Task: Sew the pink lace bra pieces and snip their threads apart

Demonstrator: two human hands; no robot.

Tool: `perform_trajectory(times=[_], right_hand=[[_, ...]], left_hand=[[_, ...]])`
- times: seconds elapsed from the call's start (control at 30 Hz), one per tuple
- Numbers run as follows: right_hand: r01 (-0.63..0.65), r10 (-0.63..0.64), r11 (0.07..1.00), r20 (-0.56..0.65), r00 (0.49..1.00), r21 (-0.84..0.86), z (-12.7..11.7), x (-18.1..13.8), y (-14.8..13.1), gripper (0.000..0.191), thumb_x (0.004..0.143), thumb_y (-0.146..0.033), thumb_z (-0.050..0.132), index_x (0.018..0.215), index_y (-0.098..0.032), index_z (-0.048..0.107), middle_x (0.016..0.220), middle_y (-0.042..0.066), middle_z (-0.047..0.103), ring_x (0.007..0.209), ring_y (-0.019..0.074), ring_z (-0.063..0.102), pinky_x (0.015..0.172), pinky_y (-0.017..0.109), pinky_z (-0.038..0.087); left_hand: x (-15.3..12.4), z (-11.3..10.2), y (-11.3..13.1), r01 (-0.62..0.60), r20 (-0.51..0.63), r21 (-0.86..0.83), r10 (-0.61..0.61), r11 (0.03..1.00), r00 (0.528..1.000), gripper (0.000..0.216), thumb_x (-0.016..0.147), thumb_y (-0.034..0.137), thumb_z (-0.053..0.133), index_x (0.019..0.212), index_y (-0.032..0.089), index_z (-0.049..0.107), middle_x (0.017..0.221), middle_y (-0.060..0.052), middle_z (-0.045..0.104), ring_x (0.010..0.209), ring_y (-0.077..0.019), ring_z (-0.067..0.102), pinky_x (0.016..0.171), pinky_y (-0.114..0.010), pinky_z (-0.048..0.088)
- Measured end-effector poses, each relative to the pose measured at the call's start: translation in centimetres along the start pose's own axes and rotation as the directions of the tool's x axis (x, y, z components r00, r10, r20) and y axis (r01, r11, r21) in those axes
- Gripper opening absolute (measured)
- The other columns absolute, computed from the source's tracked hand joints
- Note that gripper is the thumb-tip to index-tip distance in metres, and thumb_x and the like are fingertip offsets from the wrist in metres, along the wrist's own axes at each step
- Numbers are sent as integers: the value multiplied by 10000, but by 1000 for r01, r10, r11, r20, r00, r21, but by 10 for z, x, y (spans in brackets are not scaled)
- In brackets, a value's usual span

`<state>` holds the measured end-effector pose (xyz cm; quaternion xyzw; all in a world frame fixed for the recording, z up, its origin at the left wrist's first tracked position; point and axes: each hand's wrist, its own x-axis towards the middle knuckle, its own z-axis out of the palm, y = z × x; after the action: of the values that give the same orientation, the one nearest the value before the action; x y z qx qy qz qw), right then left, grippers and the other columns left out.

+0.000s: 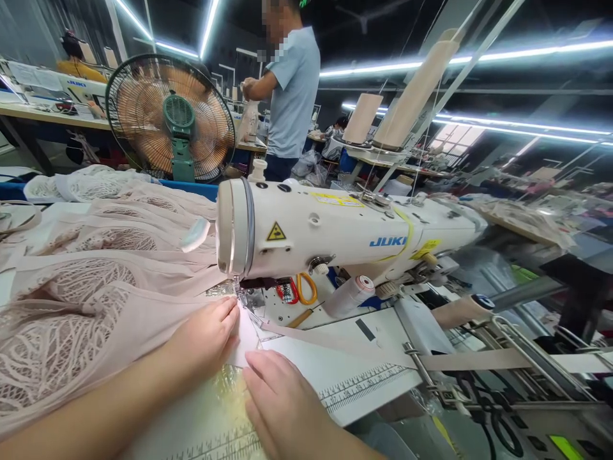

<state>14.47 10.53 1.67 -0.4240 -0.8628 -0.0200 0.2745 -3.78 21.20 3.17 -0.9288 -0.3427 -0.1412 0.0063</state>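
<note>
Left grip [211, 335] rests on beige fabric [143, 313], right grip [285, 396] just beside; pinching can't be told. The sewing machine [297, 223] reads "JUKI".

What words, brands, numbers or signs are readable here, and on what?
"JUKI": near sewing machine
"JUKI": white machine, back left
Wordless sign: yellow warning triangle, near sewing machine
Too small or blurred to read surely: two yellow labels on it, numbers on printed rulers, lettering beside the fan
</note>
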Motion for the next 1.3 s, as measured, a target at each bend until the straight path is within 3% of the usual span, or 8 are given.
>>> perform_trajectory(times=[0.2, 0.37, 0.57, 0.7, 0.87, 1.3], right_hand=[[-65, 65, 998, 41, 997, -5, 4, 12, 0, 296, 875, -202, 455, 1118, -85, 578, 1162, 151, 596, 1064, 272, 536, 978, 409, 457], [-91, 91, 995, -1, 996, -36, 11, 22, -2, 311, 872, -201, 453, 1119, -78, 597, 1153, 152, 619, 1067, 269, 547, 1009, 413, 435], [-69, 70, 996, 6, 998, -48, 16, 23, -1, 370, 907, -233, 439, 1183, -32, 578, 1243, 168, 593, 1142, 278, 526, 1029, 407, 432], [-65, 64, 996, -15, 998, -62, 18, 21, 0, 392, 922, -252, 425, 1213, -26, 559, 1276, 176, 574, 1191, 280, 501, 1049, 401, 415], [-66, 66, 997, 5, 998, -30, 18, 20, 2, 372, 917, -266, 425, 1182, -45, 566, 1274, 167, 573, 1202, 279, 491, 1057, 401, 402], [-70, 70, 998, 1, 998, 0, 13, 22, 3, 372, 898, -267, 455, 1185, -53, 555, 1257, 154, 579, 1199, 269, 484, 1066, 369, 376]], left_hand=[[10, -1, -13, -16, 35, 25, 15, 1000, 999, 384, 888, 219, 408, 1177, 57, 603, 1289, -238, 574, 1142, -320, 588, 914, -431, 533], [0, -12, 2, -218, -3, 200, 223, 955, 975, 349, 866, 79, 367, 913, 97, 713, 1139, -175, 677, 968, -302, 638, 814, -437, 544], [-33, -12, 14, -139, 72, 200, 127, 970, 989, 514, 762, -23, 415, 1201, 139, 627, 1252, -101, 641, 737, -202, 644, 587, -307, 526], [-30, -20, 4, -204, 67, 191, 194, 960, 979, 479, 786, -6, 449, 1196, 160, 631, 1259, -59, 644, 729, -192, 613, 638, -313, 527], [-18, -24, -16, -302, 16, 162, 303, 939, 953, 412, 804, 9, 432, 1137, 111, 653, 1190, -82, 680, 843, -222, 605, 749, -346, 516], [-5, -14, -55, -301, 28, 223, 302, 927, 953, 360, 900, 170, 413, 1180, 128, 635, 1296, -100, 612, 1002, -266, 604, 855, -391, 481]])
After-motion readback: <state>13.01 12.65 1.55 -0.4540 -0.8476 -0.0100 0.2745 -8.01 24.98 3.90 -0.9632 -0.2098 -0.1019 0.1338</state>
